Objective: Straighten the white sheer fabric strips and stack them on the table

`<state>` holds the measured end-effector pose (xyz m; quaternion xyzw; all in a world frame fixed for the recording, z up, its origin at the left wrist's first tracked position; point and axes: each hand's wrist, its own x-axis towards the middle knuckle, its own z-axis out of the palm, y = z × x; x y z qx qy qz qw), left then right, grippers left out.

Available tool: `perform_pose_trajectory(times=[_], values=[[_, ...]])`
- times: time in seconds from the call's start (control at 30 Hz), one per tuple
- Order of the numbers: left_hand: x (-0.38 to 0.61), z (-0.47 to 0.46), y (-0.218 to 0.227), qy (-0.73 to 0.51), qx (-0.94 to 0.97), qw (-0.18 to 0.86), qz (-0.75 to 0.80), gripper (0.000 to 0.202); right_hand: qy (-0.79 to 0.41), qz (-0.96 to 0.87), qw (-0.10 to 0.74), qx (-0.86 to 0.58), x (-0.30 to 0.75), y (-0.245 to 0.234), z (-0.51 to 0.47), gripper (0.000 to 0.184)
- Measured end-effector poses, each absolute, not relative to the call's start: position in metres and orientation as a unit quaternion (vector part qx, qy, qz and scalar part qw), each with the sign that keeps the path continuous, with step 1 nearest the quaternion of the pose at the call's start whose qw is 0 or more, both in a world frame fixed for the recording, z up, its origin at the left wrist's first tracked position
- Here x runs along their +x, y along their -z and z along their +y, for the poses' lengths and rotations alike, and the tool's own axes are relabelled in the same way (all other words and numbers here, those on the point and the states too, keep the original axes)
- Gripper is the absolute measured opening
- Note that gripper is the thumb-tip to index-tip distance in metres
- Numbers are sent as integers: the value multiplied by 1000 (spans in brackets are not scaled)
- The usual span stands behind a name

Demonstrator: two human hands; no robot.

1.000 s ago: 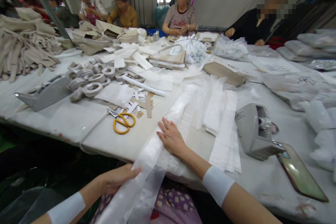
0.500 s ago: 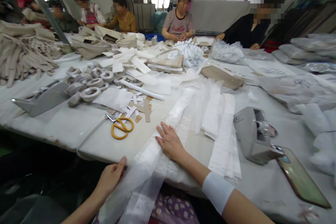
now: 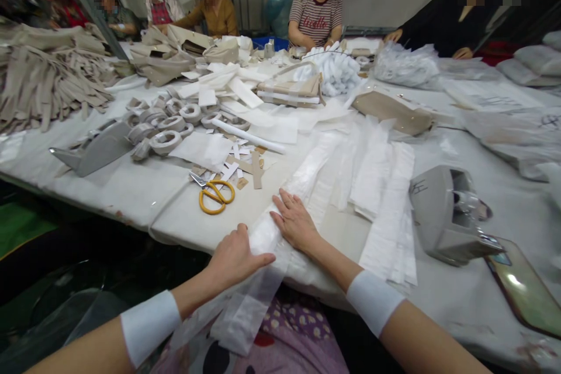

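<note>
My right hand (image 3: 298, 223) lies on a long translucent white plastic strip (image 3: 264, 235), fingers spread and pressed flat. At the table's front edge, my left hand (image 3: 234, 257) rests on the same strip with its thumb stretched out and apart; its other fingers are partly hidden. The strip's near end (image 3: 248, 310) hangs over the edge onto my lap. Just beyond my left hand lie scissors (image 3: 217, 196) with yellow handles. More white strips (image 3: 388, 216) are stacked to the right of my right hand.
A grey tape dispenser (image 3: 447, 216) and a phone (image 3: 521, 286) are at the right. Tape rolls (image 3: 164, 140), another dispenser (image 3: 99, 149) and paper scraps (image 3: 256, 169) lie left. Beige pieces (image 3: 52, 82) are heaped farther left. Several people work across the table.
My left hand has moved right and up onto the strip, its thumb now spread. My right hand stays flat on the strip. The view has tilted down and shifted left.
</note>
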<state>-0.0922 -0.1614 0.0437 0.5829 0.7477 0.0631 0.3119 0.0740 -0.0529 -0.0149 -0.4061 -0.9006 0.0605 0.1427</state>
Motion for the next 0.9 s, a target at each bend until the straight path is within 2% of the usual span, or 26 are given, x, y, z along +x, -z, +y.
perform_pose_trajectory(times=[0.13, 0.3, 0.43, 0.5, 0.57, 0.63, 0.7, 0.8, 0.9], values=[[-91, -161, -39, -30, 578, 331, 746, 64, -59, -900, 150, -406, 75, 15, -54, 45], [-94, -164, -35, -59, 619, 354, 698, 32, -51, -899, 162, -403, 76, 17, -54, 45], [-93, -165, -43, -111, 607, 373, 693, 30, -51, -897, 170, -404, 76, 18, -54, 45], [-92, -164, -48, -136, 579, 432, 678, 31, -53, -896, 175, -405, 76, 18, -54, 45], [-92, -163, -51, -174, 508, 545, 645, 35, -54, -895, 177, -406, 76, 18, -54, 45], [-92, -163, -51, -203, 391, 684, 581, 46, -49, -895, 178, -407, 76, 18, -55, 45], [-94, -163, -50, -197, 286, 779, 522, 57, -43, -895, 180, -407, 76, 19, -56, 45], [-98, -163, -47, -176, 192, 839, 478, 62, -32, -894, 181, -409, 78, 19, -57, 44], [-101, -164, -41, -144, 125, 870, 455, 57, -17, -896, 177, -408, 79, 20, -56, 44]])
